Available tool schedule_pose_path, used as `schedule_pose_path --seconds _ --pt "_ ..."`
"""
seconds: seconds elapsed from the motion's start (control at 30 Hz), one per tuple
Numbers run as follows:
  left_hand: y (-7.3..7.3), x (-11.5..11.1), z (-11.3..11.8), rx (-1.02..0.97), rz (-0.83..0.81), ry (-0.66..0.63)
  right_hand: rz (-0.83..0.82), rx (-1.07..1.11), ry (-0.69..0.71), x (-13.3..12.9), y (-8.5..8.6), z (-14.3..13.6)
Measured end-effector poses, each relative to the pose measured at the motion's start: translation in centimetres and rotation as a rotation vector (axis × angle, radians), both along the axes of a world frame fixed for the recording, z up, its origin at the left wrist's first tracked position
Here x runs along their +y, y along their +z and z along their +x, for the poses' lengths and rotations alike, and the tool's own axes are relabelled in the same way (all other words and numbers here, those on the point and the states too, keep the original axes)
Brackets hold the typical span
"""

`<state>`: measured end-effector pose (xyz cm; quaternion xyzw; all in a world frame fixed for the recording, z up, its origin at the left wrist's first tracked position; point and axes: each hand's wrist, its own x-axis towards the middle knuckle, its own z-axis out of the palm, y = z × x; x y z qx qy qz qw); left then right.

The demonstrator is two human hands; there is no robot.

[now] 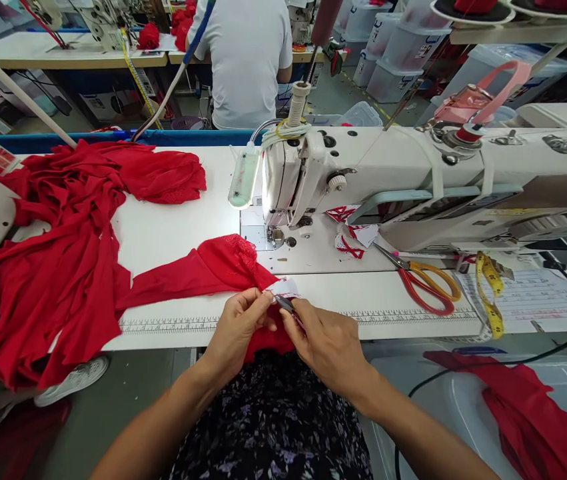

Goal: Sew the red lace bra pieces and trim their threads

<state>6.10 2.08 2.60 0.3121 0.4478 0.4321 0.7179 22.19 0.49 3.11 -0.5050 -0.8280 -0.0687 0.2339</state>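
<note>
Left hand (pixel 243 323) pinches the red cloth (pixel 190 271) at its white patch (pixel 288 287), in front of the machine (pixel 388 153); right hand (pixel 326 337) grasps snips (pixel 286 304), tips just beside that pinch. The cloth's long axis runs left past the machine. Before the machine's right end, a tub (pixel 413 393) bears red fabric (pixel 528 407), inside or atop unclear.

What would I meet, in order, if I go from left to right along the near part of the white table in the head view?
Pile of red cloth, left hand, right hand, scissors, tape measure.
</note>
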Motion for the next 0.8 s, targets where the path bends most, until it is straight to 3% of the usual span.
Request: schedule_pose_path --seconds 0.13,0.6,0.8 --pt "-0.1 0.0 0.0 -0.001 0.006 0.006 -0.084 0.055 -0.011 -0.2 0.0 -0.2" --pt "-0.2 0.0 0.0 -0.021 0.005 0.014 -0.055 0.107 0.016 -0.1 0.1 0.7" --pt "0.0 -0.1 -0.3 0.025 0.011 -0.052 -0.066 0.277 0.031 1.0 -1.1 1.4"
